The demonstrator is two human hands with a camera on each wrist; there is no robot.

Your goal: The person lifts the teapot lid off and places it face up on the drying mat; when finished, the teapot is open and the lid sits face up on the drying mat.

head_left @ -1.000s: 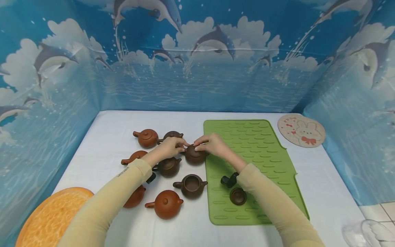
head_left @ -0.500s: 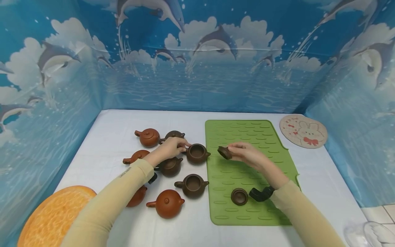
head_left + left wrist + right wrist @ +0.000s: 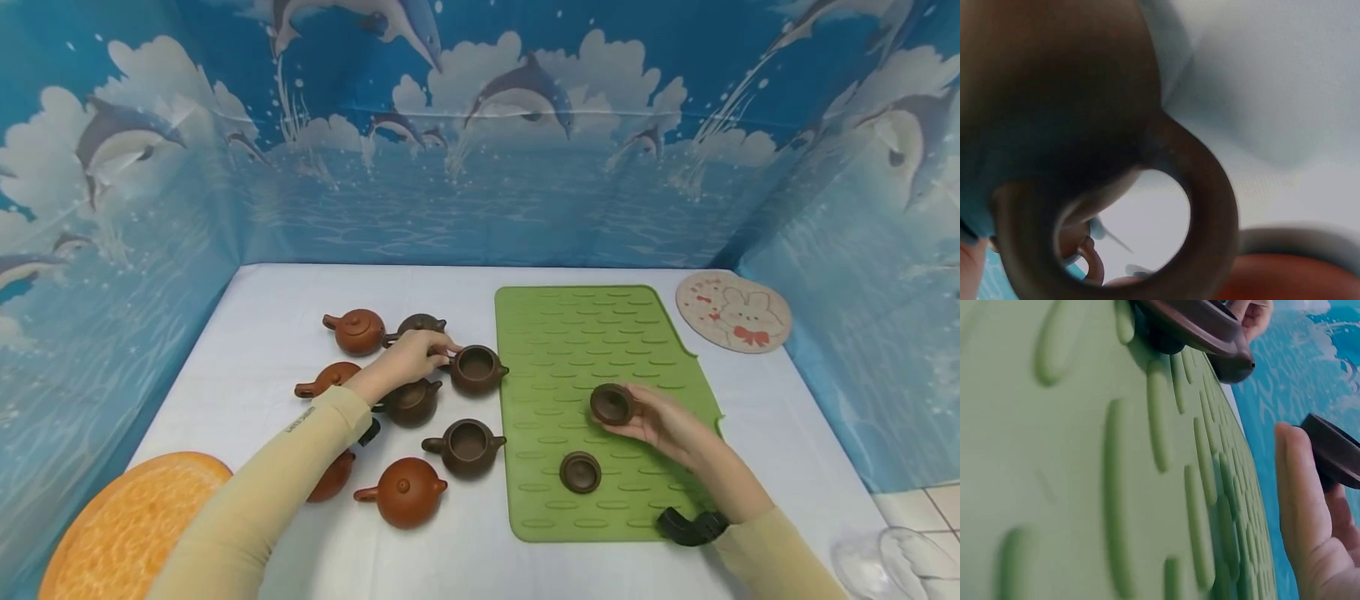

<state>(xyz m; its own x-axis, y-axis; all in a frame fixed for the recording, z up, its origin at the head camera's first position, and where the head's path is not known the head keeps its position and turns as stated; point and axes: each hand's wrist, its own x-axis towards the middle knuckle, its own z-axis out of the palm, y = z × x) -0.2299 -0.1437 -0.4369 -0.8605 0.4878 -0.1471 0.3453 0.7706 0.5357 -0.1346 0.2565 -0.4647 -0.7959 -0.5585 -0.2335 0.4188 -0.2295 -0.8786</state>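
White cloth (image 3: pixel 435 285) spreads below a dolphin-printed backdrop (image 3: pixel 480 208). Lifted away moments ago, the dark lid (image 3: pixel 611 404) is now upturned, pinched by the right hand (image 3: pixel 662 422) above the green mat (image 3: pixel 570 333), right of centre; a second teapot (image 3: pixel 474 387) thus stands uncovered mid-frame. The left hand (image 3: pixel 411 357) pinches its mostly hidden handle. One red teapot (image 3: pixel 332 479) is half behind the left sleeve (image 3: pixel 251 492).

A dark brown teapot (image 3: pixel 1066 75), close to the lens and blurred, fills the upper left of the frame. Its looped handle (image 3: pixel 1216 206) curves across the lower middle. Through the loop show white cloth (image 3: pixel 1285 81), which also spreads across the right, and a smaller brown piece with a curved handle (image 3: pixel 1094 262). A rounded orange-red thing (image 3: pixel 1285 278) sits lower right; part of a hand (image 3: pixel 969 270) edges in lower left.
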